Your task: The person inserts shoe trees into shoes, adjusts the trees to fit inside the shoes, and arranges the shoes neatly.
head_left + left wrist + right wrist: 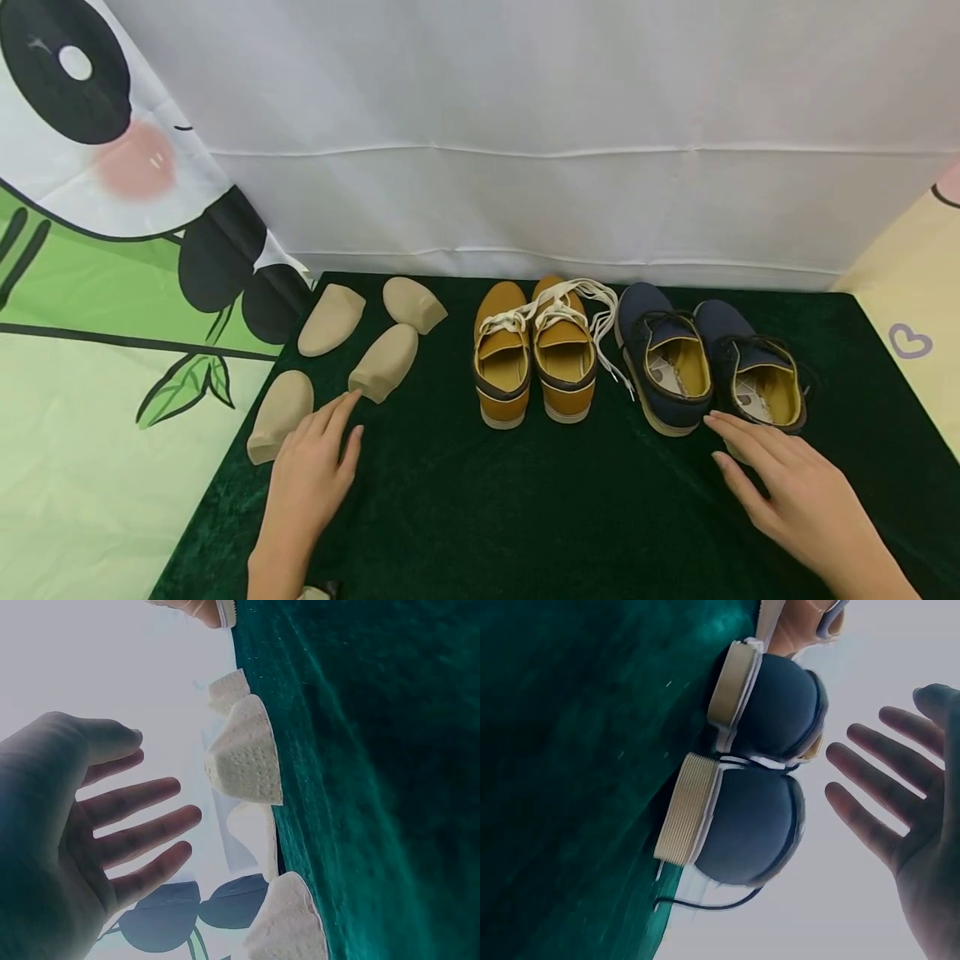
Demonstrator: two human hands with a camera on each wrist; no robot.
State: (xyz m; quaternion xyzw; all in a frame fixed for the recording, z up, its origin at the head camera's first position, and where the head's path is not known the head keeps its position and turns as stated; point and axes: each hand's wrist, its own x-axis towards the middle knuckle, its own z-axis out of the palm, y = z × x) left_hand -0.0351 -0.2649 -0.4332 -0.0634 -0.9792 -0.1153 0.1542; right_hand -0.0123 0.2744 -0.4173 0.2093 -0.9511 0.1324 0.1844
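My left hand (311, 471) hovers over the left side of the cloth, fingers extended, holding nothing. In the left wrist view the same hand (112, 817) hangs apart from the beige moulded shoe inserts (244, 754). Several such inserts, one nearest the fingertips (385, 364), lie there. My right hand (795, 492) is spread just in front of a pair of navy lace-up shoes, left one (663, 358) and right one (750, 367). A gap shows between that hand (907, 802) and the navy shoe heels (746, 825) in the right wrist view.
A pair of mustard-brown shoes (502, 358) with long white laces (600, 292) stands mid-table, toes pointing away. Some lace ends trail against the left navy shoe. Dark green cloth (510, 508) covers the table. A white curtain (487, 200) hangs behind it; printed cartoon sheets flank both sides.
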